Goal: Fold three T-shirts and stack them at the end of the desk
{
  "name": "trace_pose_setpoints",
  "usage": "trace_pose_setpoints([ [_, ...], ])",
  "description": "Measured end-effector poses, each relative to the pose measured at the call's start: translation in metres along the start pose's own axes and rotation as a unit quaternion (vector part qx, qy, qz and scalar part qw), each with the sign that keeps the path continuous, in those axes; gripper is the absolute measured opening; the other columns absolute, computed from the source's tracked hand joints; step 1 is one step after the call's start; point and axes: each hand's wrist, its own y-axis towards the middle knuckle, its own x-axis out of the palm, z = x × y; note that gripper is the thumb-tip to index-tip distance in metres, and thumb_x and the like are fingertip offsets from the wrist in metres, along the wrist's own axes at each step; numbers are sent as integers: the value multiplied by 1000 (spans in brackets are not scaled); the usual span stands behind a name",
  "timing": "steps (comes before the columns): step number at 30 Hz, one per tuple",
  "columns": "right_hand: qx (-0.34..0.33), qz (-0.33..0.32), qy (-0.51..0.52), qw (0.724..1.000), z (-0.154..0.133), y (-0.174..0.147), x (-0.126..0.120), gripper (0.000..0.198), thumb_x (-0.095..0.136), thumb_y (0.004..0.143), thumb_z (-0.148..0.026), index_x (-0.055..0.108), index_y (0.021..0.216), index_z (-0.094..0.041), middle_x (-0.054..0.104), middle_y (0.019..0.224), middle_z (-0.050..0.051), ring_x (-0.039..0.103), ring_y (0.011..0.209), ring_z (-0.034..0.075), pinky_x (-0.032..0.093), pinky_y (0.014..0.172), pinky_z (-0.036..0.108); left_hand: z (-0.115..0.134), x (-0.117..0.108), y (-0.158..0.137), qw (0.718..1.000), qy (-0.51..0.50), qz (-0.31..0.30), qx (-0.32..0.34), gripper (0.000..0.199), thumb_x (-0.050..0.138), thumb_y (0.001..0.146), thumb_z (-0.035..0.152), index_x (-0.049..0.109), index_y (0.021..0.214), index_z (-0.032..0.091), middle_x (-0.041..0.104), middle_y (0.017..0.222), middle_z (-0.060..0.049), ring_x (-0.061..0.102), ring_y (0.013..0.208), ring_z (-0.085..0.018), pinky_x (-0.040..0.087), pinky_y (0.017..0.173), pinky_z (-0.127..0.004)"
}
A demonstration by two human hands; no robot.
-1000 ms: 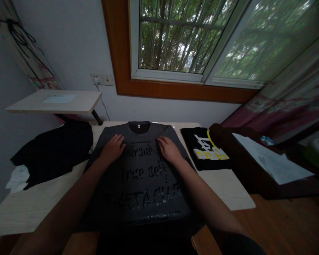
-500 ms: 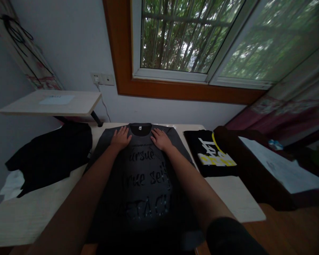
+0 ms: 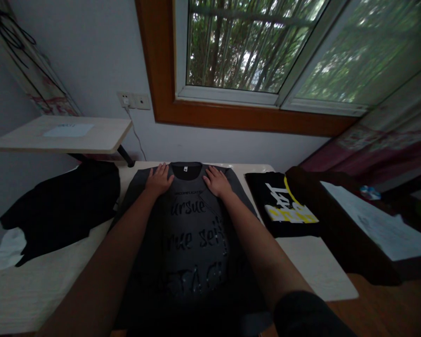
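A dark grey T-shirt (image 3: pixel 192 224) with black lettering lies spread front side up, its collar at the far end. My left hand (image 3: pixel 159 180) rests flat on its left shoulder, fingers stretched out. On the other side of the collar, my right hand (image 3: pixel 217 181) lies flat on the right shoulder with the fingers extended. Both palms touch the cloth, and neither hand grips it. My forearms cover parts of the sides, and the lower hem is too dark to make out.
The shirt lies on a pale wooden table (image 3: pixel 65 276). To the left, a black garment (image 3: pixel 70 206) lies below a raised shelf (image 3: pixel 108 135). At right is a folded black T-shirt (image 3: pixel 284 203) with yellow and white print. Behind stand a wall socket (image 3: pixel 133 100) and a window (image 3: pixel 238 56).
My right hand has shifted slightly to the right along the shoulder, away from the collar. My left hand stays in place. The camera view has moved a little.
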Motion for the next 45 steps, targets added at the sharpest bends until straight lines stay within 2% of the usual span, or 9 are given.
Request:
trace_pose_setpoints([
  [10, 25, 7, -1, 1000, 16, -5, -3, 63, 25, 107, -51, 44, 152, -12, 35, 163, 13, 30, 152, 24, 22, 124, 43, -1, 3, 1, 1000, -1, -2, -5, 73, 17, 101, 55, 25, 160, 13, 18, 169, -8, 13, 157, -25, 13, 126, -53],
  [16, 7, 134, -7, 991, 10, -17, -15, 51, 29, 107, -37, 58, 138, -10, 54, 147, 16, 46, 136, 27, 31, 117, 40, 1, 0, -2, 1000, 6, -7, -6, 73, 17, 101, 55, 25, 160, 12, 17, 169, -9, 13, 157, -26, 13, 126, -53],
  [21, 105, 204, -61, 971, 5, -35, -26, 43, 35, 103, -31, 59, 133, -13, 61, 130, 19, 50, 117, 32, 39, 99, 44, 3, -3, -3, 1000, 6, -3, -7, 72, 18, 101, 54, 25, 161, 14, 18, 169, -9, 15, 157, -26, 13, 126, -52],
  [24, 154, 193, -83, 966, 7, -43, -23, 42, 38, 101, -30, 58, 132, -10, 59, 130, 22, 50, 116, 34, 40, 96, 45, 3, -4, -4, 1000, 7, -1, -6, 70, 19, 102, 53, 26, 161, 15, 19, 169, -9, 15, 157, -25, 13, 126, -51],
  [28, 138, 147, -67, 977, 13, -49, -14, 49, 35, 102, -36, 56, 136, -6, 56, 138, 24, 47, 128, 34, 33, 110, 48, 4, -3, -5, 1000, -3, 11, -7, 68, 23, 102, 50, 31, 159, 15, 24, 168, -9, 18, 156, -25, 15, 126, -50],
  [32, 122, 86, -44, 988, 20, -53, -10, 63, 32, 103, -47, 47, 146, -3, 42, 155, 24, 32, 146, 33, 21, 121, 48, 3, -1, -7, 996, -36, 77, -1, 60, 29, 100, 39, 47, 150, 11, 40, 161, -12, 31, 152, -25, 23, 125, -47],
  [37, 123, 39, -44, 991, 24, -58, -8, 72, 28, 103, -54, 38, 153, -3, 31, 163, 22, 23, 153, 31, 15, 124, 48, 1, -7, -17, 983, -84, 163, 17, 51, 31, 97, 25, 62, 137, 13, 58, 148, -11, 45, 144, -22, 30, 123, -44],
  [41, 121, 4, -38, 992, 25, -63, -12, 74, 27, 103, -57, 34, 156, -5, 25, 166, 20, 19, 155, 29, 13, 125, 48, 3, -12, -40, 984, -78, 156, 44, 49, 31, 98, 26, 65, 133, 13, 57, 148, -10, 43, 146, -21, 29, 124, -42],
  [45, 111, -1, -39, 993, 25, -72, -15, 74, 27, 104, -57, 32, 157, -6, 23, 166, 19, 17, 156, 29, 12, 125, 47, 0, -11, -79, 991, -48, 106, 71, 51, 33, 100, 32, 60, 139, 15, 52, 153, -10, 38, 148, -26, 28, 124, -47],
])
